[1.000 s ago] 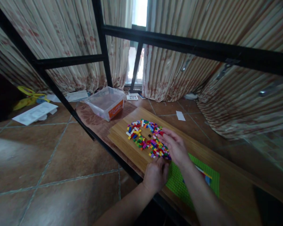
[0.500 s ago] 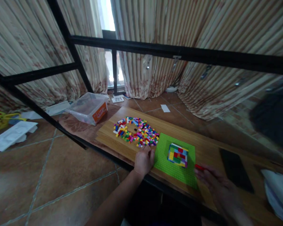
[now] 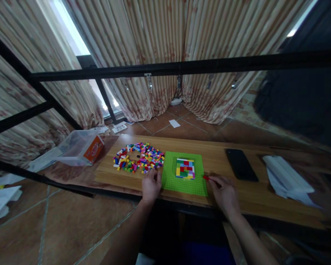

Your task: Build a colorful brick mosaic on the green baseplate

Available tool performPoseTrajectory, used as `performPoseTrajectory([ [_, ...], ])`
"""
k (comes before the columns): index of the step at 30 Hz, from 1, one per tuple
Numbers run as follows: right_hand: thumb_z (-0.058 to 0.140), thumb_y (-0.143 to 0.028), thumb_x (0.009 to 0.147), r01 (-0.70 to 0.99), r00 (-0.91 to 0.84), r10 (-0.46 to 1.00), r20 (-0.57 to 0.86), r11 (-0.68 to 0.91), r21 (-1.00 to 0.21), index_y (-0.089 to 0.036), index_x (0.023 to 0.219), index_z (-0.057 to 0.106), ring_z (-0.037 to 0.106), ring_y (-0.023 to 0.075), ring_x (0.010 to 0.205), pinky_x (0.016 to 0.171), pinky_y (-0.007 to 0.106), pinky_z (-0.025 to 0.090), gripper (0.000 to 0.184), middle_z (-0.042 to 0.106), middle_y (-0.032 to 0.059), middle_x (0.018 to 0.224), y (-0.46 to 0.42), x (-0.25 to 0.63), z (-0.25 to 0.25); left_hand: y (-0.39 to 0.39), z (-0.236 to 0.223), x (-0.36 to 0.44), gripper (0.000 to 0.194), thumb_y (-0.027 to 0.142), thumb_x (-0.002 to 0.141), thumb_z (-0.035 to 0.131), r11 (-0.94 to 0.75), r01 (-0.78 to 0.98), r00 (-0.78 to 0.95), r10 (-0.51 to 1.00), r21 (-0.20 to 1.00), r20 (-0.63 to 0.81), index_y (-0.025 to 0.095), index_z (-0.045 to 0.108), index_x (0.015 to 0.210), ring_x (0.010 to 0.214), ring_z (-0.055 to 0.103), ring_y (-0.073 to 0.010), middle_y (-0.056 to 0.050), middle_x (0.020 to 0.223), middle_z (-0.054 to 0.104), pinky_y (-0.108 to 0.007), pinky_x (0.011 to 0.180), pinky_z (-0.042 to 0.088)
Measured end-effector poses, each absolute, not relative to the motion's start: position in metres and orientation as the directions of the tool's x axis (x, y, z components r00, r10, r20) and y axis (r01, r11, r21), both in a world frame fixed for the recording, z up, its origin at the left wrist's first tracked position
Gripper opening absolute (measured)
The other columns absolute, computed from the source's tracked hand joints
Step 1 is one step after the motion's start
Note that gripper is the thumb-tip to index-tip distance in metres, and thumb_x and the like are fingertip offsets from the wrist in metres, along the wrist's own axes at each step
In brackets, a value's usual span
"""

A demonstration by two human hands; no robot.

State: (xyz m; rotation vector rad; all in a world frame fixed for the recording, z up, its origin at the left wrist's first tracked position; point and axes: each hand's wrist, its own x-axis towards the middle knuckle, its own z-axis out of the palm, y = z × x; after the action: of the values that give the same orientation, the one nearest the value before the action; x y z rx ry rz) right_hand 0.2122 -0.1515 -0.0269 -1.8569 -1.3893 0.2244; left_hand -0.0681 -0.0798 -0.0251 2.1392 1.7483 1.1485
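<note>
A green studded baseplate (image 3: pixel 169 182) lies on the wooden board, and a block of many-coloured bricks (image 3: pixel 185 169) is built up near its middle. Between the thumb and fingers of my right hand (image 3: pixel 224 193) is a small red brick (image 3: pixel 206 177), over the plate's right edge. My left hand (image 3: pixel 151 186) rests at the plate's left side, just below a loose pile of small bricks (image 3: pixel 151 156). Its fingers are curled together; whatever they may hold is hidden.
On the board's right lie a black phone (image 3: pixel 241 164) and a white packet (image 3: pixel 287 178). A clear plastic box (image 3: pixel 78 147) with an orange label sits to the left. A black metal rail (image 3: pixel 165 70) crosses before the curtains (image 3: pixel 154 36).
My view has swung to the right, so board and bricks appear further left. The red brick stays in my right hand beside the plate. My left hand remains by the pile.
</note>
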Motion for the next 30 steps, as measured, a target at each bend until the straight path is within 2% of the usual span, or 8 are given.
performPoseTrajectory([
  [5,0.051,-0.037,0.082,0.769,0.35,0.909,0.227,-0.14,-0.623,-0.023,0.085,0.075,0.064,0.0262,0.09,0.086,0.04,0.047,0.028,0.072,0.0092,0.092,-0.155,0.218,-0.016,-0.079,-0.025,-0.068,0.027,0.02,0.091,0.049,-0.322,0.779,0.044,0.883,0.537,0.467,0.021,0.044,0.064,0.063,0.054,-0.0148,-0.001,0.064,0.055,-0.026,0.062,0.037],
  [9,0.056,-0.036,0.078,0.743,0.374,0.919,0.129,-0.213,-0.634,-0.024,0.079,0.075,0.066,0.0252,0.077,0.074,0.037,0.047,0.022,0.073,0.0072,0.081,-0.148,0.214,-0.002,-0.079,-0.024,-0.067,0.027,0.02,0.091,0.05,-0.309,0.787,0.041,0.889,0.534,0.455,0.021,0.045,0.064,0.063,0.054,-0.0149,-0.001,0.063,0.054,-0.026,0.062,0.036],
  [14,0.058,-0.044,0.079,0.65,0.449,0.892,0.047,-0.29,-0.703,-0.024,0.084,0.076,0.068,0.021,0.072,0.064,0.031,0.048,0.028,0.076,0.0043,0.081,-0.129,0.191,0.006,-0.08,-0.025,-0.066,0.027,0.021,0.09,0.049,-0.31,0.779,0.042,0.894,0.546,0.447,0.021,0.044,0.064,0.063,0.053,-0.0149,-0.001,0.063,0.054,-0.026,0.061,0.036],
  [19,0.06,-0.042,0.076,0.613,0.518,0.855,0.026,-0.35,-0.709,-0.021,0.086,0.075,0.068,0.024,0.073,0.064,0.033,0.045,0.028,0.075,0.0069,0.079,-0.109,0.165,0.008,-0.079,-0.027,-0.067,0.027,0.021,0.091,0.048,-0.314,0.777,0.05,0.895,0.545,0.444,0.022,0.043,0.065,0.066,0.054,-0.0153,-0.001,0.065,0.054,-0.026,0.063,0.037],
  [24,0.063,-0.042,0.073,0.587,0.529,0.849,0.013,-0.355,-0.728,-0.021,0.085,0.074,0.066,0.023,0.069,0.065,0.033,0.043,0.027,0.073,0.0054,0.073,-0.104,0.159,0.007,-0.079,-0.027,-0.066,0.025,0.02,0.091,0.05,-0.291,0.792,0.051,0.907,0.537,0.417,0.022,0.045,0.066,0.067,0.055,-0.0155,-0.001,0.066,0.055,-0.026,0.064,0.039],
  [30,0.067,-0.057,0.068,0.498,0.481,0.875,-0.05,-0.32,-0.806,-0.019,0.089,0.074,0.067,0.0225,0.069,0.063,0.032,0.045,0.044,0.075,0.0068,0.078,-0.104,0.167,-0.004,-0.081,-0.026,-0.065,0.021,0.019,0.09,0.052,-0.264,0.805,0.048,0.922,0.532,0.385,0.021,0.051,0.07,0.073,0.059,-0.0163,-0.003,0.072,0.059,-0.025,0.065,0.04],
])
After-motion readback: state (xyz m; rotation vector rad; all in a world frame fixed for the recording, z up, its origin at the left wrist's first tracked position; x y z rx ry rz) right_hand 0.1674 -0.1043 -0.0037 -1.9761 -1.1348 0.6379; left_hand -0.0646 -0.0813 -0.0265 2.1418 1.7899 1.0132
